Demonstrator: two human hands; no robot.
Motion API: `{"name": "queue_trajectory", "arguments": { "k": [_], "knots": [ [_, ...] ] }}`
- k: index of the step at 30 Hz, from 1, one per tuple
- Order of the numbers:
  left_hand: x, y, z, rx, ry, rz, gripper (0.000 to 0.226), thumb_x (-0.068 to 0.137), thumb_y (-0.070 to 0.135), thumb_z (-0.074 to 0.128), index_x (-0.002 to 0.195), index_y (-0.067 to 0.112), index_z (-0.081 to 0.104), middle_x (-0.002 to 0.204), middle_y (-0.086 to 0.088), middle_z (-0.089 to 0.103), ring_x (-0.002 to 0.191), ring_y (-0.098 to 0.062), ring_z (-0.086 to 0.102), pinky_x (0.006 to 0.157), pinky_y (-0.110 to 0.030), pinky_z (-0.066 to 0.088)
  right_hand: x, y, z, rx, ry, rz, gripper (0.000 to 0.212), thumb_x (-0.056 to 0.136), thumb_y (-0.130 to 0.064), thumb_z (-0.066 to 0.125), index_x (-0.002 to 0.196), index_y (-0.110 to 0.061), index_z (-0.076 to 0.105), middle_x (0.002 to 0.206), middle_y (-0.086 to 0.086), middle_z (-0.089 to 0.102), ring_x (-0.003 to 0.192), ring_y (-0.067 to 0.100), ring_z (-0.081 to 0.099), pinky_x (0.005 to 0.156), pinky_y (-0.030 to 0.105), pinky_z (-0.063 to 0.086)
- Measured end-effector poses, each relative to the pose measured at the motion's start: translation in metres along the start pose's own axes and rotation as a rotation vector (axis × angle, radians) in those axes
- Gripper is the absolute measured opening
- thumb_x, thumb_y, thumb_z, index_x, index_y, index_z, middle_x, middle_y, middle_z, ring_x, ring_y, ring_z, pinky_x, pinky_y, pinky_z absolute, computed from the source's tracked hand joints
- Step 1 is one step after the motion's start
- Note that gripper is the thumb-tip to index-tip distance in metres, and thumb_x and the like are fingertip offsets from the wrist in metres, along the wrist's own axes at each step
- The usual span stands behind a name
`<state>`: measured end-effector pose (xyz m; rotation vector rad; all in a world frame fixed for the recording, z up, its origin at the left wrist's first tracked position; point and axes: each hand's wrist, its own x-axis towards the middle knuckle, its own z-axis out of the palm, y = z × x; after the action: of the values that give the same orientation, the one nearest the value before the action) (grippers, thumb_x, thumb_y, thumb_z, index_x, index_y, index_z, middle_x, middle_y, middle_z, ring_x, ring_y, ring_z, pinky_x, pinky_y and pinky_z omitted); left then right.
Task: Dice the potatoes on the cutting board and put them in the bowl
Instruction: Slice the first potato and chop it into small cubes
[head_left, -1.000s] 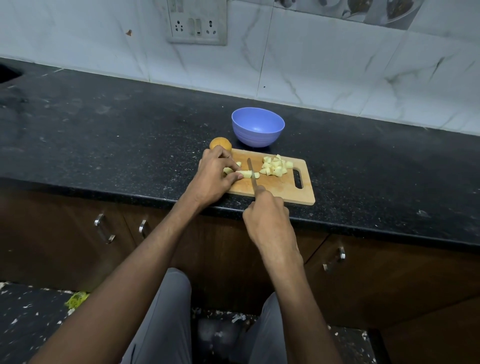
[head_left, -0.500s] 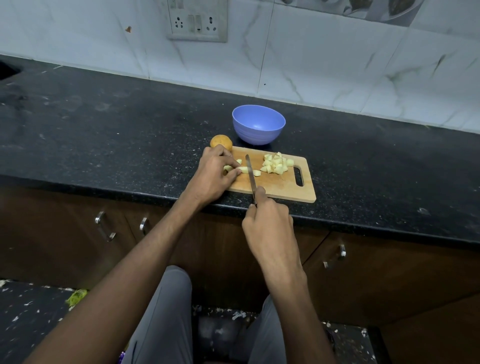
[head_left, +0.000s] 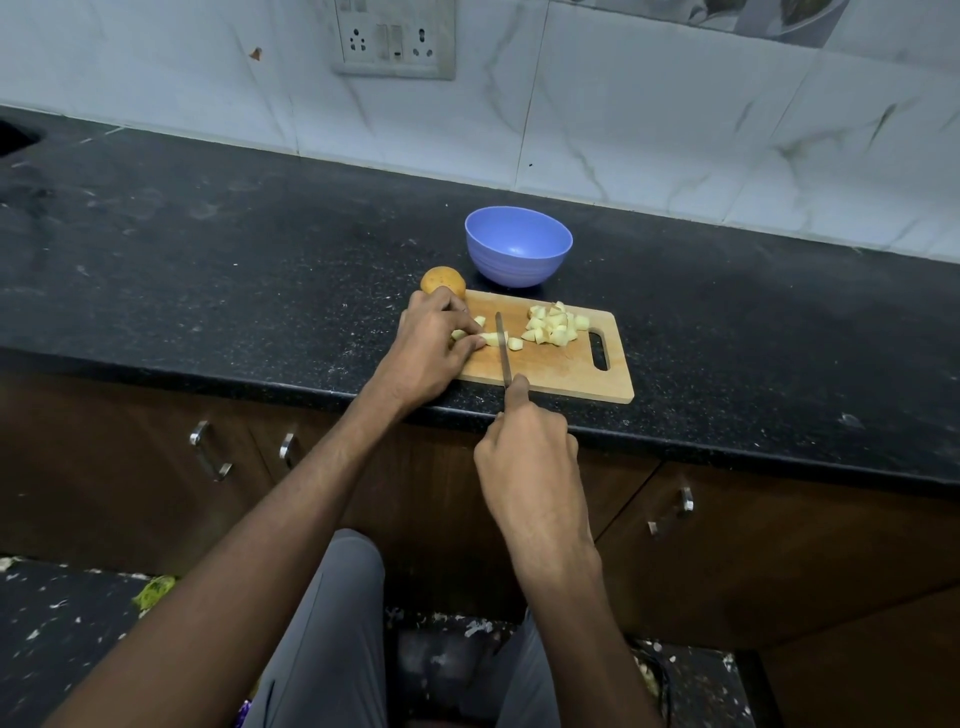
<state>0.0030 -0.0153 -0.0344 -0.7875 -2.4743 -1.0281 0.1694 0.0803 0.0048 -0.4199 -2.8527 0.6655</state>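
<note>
1. Bowl (head_left: 518, 253), blue, holds nothing visible, beyond the cutting board (head_left: 561, 364).
2. Left hand (head_left: 426, 348) pinches a potato strip (head_left: 491, 340); right hand (head_left: 524, 452) grips the knife (head_left: 502, 348).
3. Diced pile (head_left: 555, 325) lies right of the blade.
4. Since half a second ago, the blade sits slightly nearer the left fingertips.

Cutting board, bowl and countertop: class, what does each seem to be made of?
Cutting board: likely wood or bamboo, tan with visible grain, matte. Bowl: probably plastic, uniform blue with a soft sheen. Countertop: looks like polished dark stone, perhaps granite, with pale speckles.
</note>
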Motion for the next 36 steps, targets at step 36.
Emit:
{"name": "queue_trajectory", "arguments": {
  "k": [36],
  "knots": [
    [0.000, -0.003, 0.002, 0.003, 0.007, 0.040, 0.015, 0.090, 0.022, 0.076, 0.102, 0.014, 0.079, 0.108, 0.000, 0.058, 0.104, -0.022, 0.049, 0.093, -0.052, 0.046, 0.019, -0.012, -0.008, 0.036, -0.141, 0.093, 0.045, 0.105, -0.012, 0.046, 0.149, -0.005, 0.042, 0.127, 0.016, 0.060, 0.114, 0.035, 0.062, 0.078, 0.037, 0.044]
  ]
}}
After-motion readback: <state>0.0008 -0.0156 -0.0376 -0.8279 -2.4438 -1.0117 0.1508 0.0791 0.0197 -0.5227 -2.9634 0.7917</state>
